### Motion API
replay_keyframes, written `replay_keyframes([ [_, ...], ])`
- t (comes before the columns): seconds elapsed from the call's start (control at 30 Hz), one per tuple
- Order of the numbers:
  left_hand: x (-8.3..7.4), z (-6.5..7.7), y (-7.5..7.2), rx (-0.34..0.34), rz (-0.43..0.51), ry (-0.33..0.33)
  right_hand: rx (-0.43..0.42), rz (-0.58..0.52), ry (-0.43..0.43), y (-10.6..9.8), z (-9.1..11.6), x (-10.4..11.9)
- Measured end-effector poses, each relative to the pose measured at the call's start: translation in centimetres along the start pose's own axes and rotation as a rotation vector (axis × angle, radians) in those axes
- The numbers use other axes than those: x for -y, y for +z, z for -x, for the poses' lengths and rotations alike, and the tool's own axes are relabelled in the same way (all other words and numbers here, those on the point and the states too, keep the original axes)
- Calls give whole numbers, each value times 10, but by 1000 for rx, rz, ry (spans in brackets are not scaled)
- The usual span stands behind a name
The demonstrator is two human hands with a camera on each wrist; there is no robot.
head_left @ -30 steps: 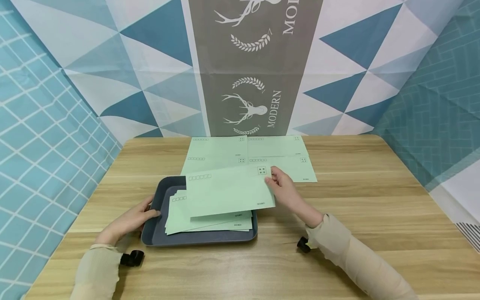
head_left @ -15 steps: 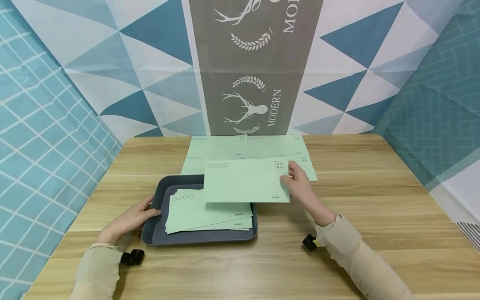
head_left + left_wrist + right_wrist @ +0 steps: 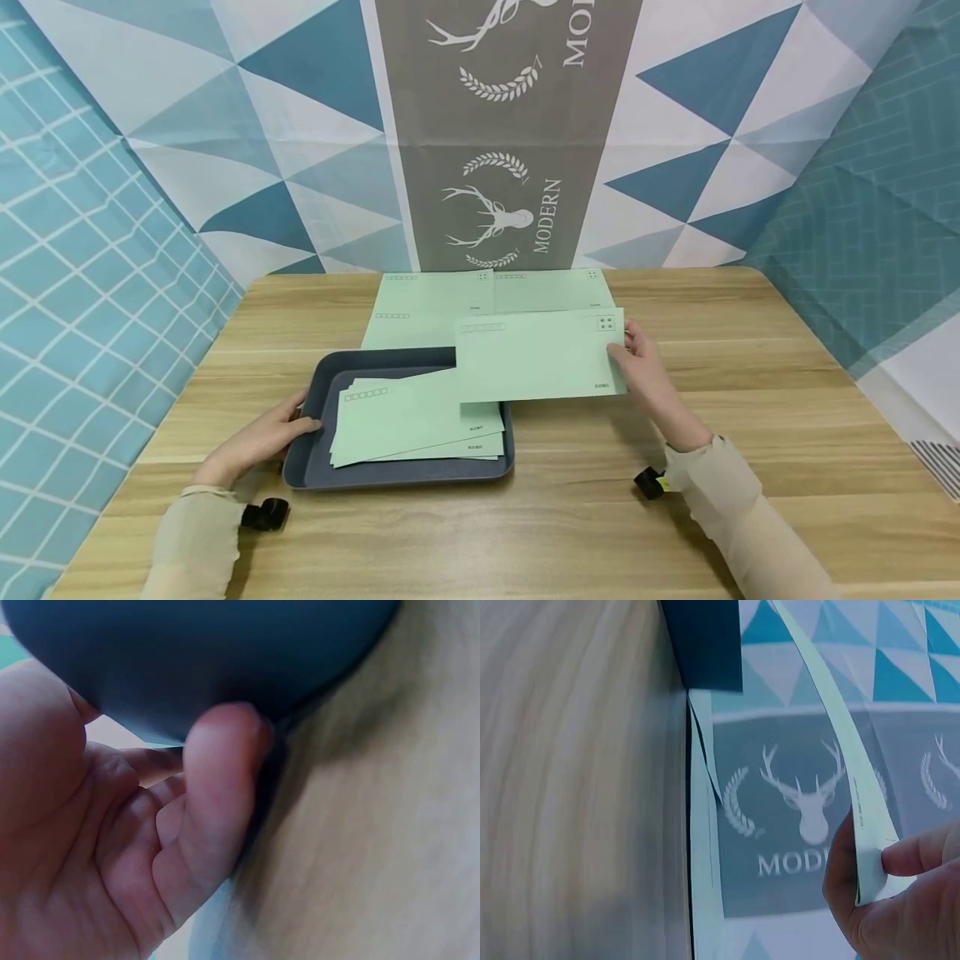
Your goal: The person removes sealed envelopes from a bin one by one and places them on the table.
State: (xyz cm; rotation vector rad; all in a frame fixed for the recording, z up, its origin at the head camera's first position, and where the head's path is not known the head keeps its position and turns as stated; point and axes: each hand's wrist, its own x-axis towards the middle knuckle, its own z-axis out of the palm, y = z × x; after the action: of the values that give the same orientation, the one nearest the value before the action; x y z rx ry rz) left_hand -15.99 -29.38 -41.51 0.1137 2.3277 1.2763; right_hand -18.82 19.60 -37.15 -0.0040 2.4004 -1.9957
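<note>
My right hand pinches a pale green envelope by its right edge, thumb on the printed face. The envelope is raised off the table, over the tray's right corner and the envelopes laid out behind. In the right wrist view that envelope appears nearly edge-on and slightly bowed. At the left, my left hand grips the left wall of a dark grey tray, its thumb over the rim. Inside the tray lies a fanned stack of green envelopes. The left wrist view shows the tray's wall close up.
Several green envelopes lie edge to edge at the back of the wooden table, partly covered by the raised one. A patterned cloth hangs right behind the table. Black wrist cameras sit low beside both forearms.
My right hand has carried the envelope rightward and somewhat back, from above the stack to partly beyond the tray. My left hand and the tray have stayed in place.
</note>
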Motion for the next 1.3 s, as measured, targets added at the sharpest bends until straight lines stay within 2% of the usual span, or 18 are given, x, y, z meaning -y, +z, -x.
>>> replay_keyframes([
  [0.4, 3, 0, -1, -2, -16, 3, -56, 117, 61, -35, 6, -13],
  [0.63, 1, -2, 0, 1, -9, 4, -66, 268, 31, -70, 10, -11],
  [0.77, -1, -2, 0, 4, -8, 8, -79, 339, 39, -83, 10, -14],
  [1.0, 0, -1, -1, 1, -16, 6, 5, 464, 84, -80, 8, -23],
  [1.3, 0, -1, -1, -1, -29, 6, 111, 429, 158, -58, 10, -30],
])
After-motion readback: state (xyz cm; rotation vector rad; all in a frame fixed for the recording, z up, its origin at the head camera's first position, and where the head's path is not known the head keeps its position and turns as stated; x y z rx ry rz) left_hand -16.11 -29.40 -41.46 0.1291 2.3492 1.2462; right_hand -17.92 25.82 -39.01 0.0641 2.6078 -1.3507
